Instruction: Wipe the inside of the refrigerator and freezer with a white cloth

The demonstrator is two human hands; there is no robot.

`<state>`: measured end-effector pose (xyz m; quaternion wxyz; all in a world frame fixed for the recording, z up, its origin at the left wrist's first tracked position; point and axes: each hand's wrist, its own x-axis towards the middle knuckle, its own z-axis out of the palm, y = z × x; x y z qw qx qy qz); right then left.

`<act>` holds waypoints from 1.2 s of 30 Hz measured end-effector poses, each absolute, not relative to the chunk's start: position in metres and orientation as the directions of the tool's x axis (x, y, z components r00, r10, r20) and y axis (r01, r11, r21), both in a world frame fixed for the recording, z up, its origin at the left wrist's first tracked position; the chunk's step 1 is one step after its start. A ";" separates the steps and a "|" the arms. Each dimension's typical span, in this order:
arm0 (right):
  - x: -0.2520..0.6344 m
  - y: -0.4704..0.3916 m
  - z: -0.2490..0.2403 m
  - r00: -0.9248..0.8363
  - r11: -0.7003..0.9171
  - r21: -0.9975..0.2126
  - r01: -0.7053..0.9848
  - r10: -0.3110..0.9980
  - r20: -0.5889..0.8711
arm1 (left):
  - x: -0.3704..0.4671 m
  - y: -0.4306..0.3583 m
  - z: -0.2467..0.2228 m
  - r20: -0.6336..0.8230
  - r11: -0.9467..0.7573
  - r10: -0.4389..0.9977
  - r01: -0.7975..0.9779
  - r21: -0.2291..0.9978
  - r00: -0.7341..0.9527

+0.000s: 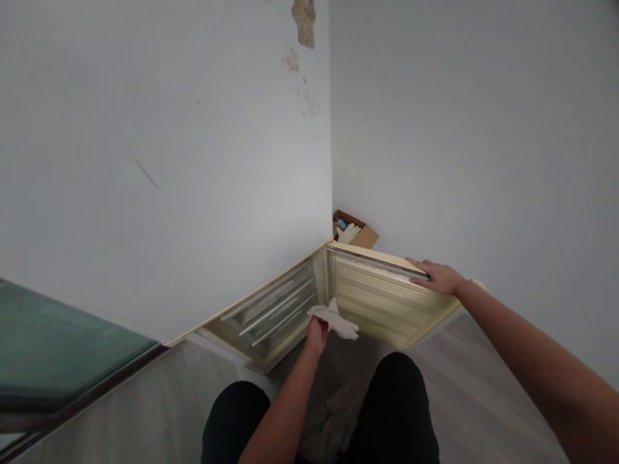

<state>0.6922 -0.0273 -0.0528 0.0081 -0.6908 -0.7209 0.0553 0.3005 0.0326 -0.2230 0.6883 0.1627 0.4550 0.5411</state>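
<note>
My left hand (318, 335) is closed on a crumpled white cloth (341, 322), which hangs loosely just in front of the open cabinet. This low, yellowed cabinet (271, 316), which looks like a small fridge, has several pale bars or shelf edges inside. Its door (372, 296) stands swung out to the right, with a ribbed cream inner panel and a dark strip along the top edge. My right hand (440, 277) grips that door's upper edge near its outer corner, fingers over the top and thumb on the inner side.
Behind the door, a cardboard box (365, 237) with white and blue items stands in the corner. White walls (459, 129) rise on both sides, the left one with peeling patches (304, 22). A dark-framed greenish pane (62, 328) lies at left. My knees (396, 393) are close to the cabinet.
</note>
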 end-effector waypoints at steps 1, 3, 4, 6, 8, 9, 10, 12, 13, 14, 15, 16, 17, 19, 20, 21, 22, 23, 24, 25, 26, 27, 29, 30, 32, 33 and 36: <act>0.689 -0.032 -0.051 -0.059 0.051 -0.114 0.992 0.996 -0.069 | 0.317 0.038 -0.217 -0.450 0.373 0.892 -0.610 0.699 0.030; 0.682 -0.043 -0.049 -0.062 0.051 -0.154 0.987 0.996 -0.064 | 0.343 0.045 -0.205 -0.450 0.386 0.891 -0.625 0.679 0.061; 0.678 -0.048 -0.049 -0.056 0.046 -0.170 0.984 0.997 -0.059 | 0.354 0.048 -0.199 -0.446 0.385 0.892 -0.630 0.675 0.068; 0.668 -0.056 -0.049 -0.032 0.022 -0.182 0.983 0.998 -0.051 | 0.372 0.052 -0.189 -0.435 0.380 0.898 -0.628 0.679 0.073; 0.659 -0.062 -0.049 -0.001 -0.007 -0.176 0.984 0.999 -0.046 | 0.387 0.054 -0.181 -0.417 0.375 0.905 -0.613 0.695 0.081; 0.655 -0.063 -0.049 0.010 -0.017 -0.171 0.985 0.999 -0.043 | 0.393 0.054 -0.177 -0.406 0.373 0.910 -0.602 0.706 0.087; 0.652 -0.065 -0.049 0.017 -0.023 -0.166 0.986 0.999 -0.041 | 0.399 0.054 -0.174 -0.393 0.369 0.915 -0.589 0.719 0.094; 0.647 -0.067 -0.049 0.021 -0.026 -0.156 0.987 0.999 -0.037 | 0.410 0.050 -0.169 -0.359 0.357 0.927 -0.559 0.749 0.112; 0.645 -0.069 -0.049 0.020 -0.026 -0.153 0.988 0.999 -0.035 | 0.415 0.048 -0.167 -0.339 0.346 0.933 -0.542 0.766 0.118; 0.642 -0.070 -0.048 0.022 -0.027 -0.150 0.988 0.999 -0.034 | 0.419 0.045 -0.165 -0.318 0.332 0.941 -0.523 0.785 0.120; 0.639 -0.072 -0.047 0.027 -0.031 -0.145 0.989 0.999 -0.033 | 0.424 0.042 -0.163 -0.296 0.314 0.948 -0.503 0.805 0.118; 0.636 -0.073 -0.047 0.033 -0.037 -0.139 0.990 0.999 -0.033 | 0.429 0.040 -0.161 -0.275 0.294 0.955 -0.480 0.827 0.111; 0.633 -0.074 -0.046 0.040 -0.044 -0.132 0.990 0.999 -0.035 | 0.434 0.038 -0.160 -0.254 0.270 0.962 -0.455 0.849 0.098; 0.627 -0.077 -0.046 0.054 -0.057 -0.124 0.991 0.998 -0.033 | 0.444 0.038 -0.157 -0.212 0.216 0.976 -0.400 0.891 0.056; 0.625 -0.079 -0.046 0.061 -0.064 -0.123 0.990 0.998 -0.032 | 0.449 0.039 -0.156 -0.190 0.186 0.981 -0.371 0.910 0.028; 0.623 -0.080 -0.046 0.068 -0.071 -0.127 0.989 0.997 -0.031 | 0.453 0.042 -0.155 -0.169 0.157 0.986 -0.340 0.927 -0.004; 0.621 -0.081 -0.047 0.079 -0.082 -0.134 0.988 0.996 -0.029 | 0.457 0.046 -0.153 -0.148 0.129 0.988 -0.309 0.942 -0.037; 0.620 -0.082 -0.047 0.091 -0.094 -0.145 0.985 0.995 -0.027 | 0.459 0.051 -0.152 -0.128 0.103 0.989 -0.278 0.955 -0.071; 0.620 -0.082 -0.048 0.102 -0.105 -0.159 0.982 0.994 -0.029 | 0.460 0.057 -0.151 -0.111 0.082 0.989 -0.250 0.965 -0.103; 0.620 -0.082 -0.049 0.109 -0.113 -0.179 0.977 0.993 -0.035 | 0.461 0.064 -0.150 -0.099 0.066 0.986 -0.226 0.972 -0.135; 0.622 -0.082 -0.049 0.109 -0.115 -0.203 0.972 0.993 -0.043 | 0.461 0.071 -0.149 -0.093 0.057 0.981 -0.207 0.977 -0.168; 0.624 -0.081 -0.050 0.096 -0.106 -0.230 0.967 0.994 -0.054 | 0.460 0.078 -0.148 -0.095 0.055 0.975 -0.194 0.979 -0.202; 0.630 -0.079 -0.050 0.036 -0.055 -0.288 0.956 0.997 -0.074 | 0.456 0.093 -0.145 -0.112 0.064 0.956 -0.181 0.981 -0.271; 0.634 -0.078 -0.050 -0.003 -0.023 -0.314 0.949 0.997 -0.080 | 0.455 0.100 -0.144 -0.120 0.067 0.946 -0.180 0.981 -0.302; 0.640 -0.075 -0.050 -0.058 0.026 -0.345 0.938 0.995 -0.083 | 0.452 0.110 -0.140 -0.124 0.063 0.930 -0.182 0.981 -0.347; 0.643 -0.074 -0.050 -0.063 0.031 -0.346 0.938 0.995 -0.082 | 0.451 0.113 -0.139 -0.121 0.057 0.925 -0.184 0.981 -0.359; 0.649 -0.069 -0.052 -0.020 -0.009 -0.325 0.946 0.996 -0.085 | 0.454 0.114 -0.135 -0.114 0.043 0.919 -0.191 0.981 -0.377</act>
